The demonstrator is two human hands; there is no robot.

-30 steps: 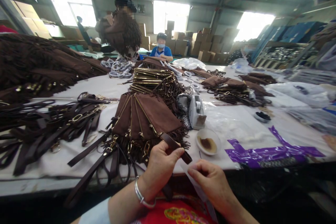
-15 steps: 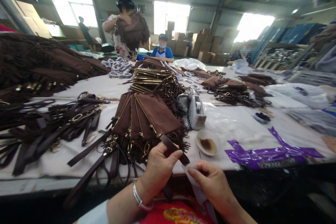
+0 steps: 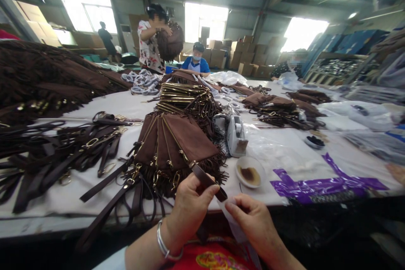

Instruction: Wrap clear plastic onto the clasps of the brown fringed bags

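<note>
My left hand (image 3: 193, 202) pinches a dark brown wrist strap (image 3: 205, 179) that hangs off a fringed brown pouch. The strap runs from a metal clasp towards my right hand (image 3: 253, 219). Between the thumb and fingers of my right hand is a thin white cloth or tissue (image 3: 233, 221), its top at the strap's end. In front of my hands several brown pouches (image 3: 190, 135) lie fanned out, with gold zips and clasps along their near side. A white dish (image 3: 257, 177) holding a brown substance sits just beyond my right hand.
Loose brown straps (image 3: 63, 156) with gold hooks lie at left, before a large fringed heap (image 3: 47, 71). A tape dispenser (image 3: 237, 135) stands beside the pouches. Purple plastic (image 3: 329, 183) lies near the right edge. Co-workers are across the table; one person (image 3: 152, 46) lifts a fringed bag (image 3: 171, 44).
My hands stay almost in place on the strap and cloth. Across the table, the standing person has shifted right and turned the fringed bag.
</note>
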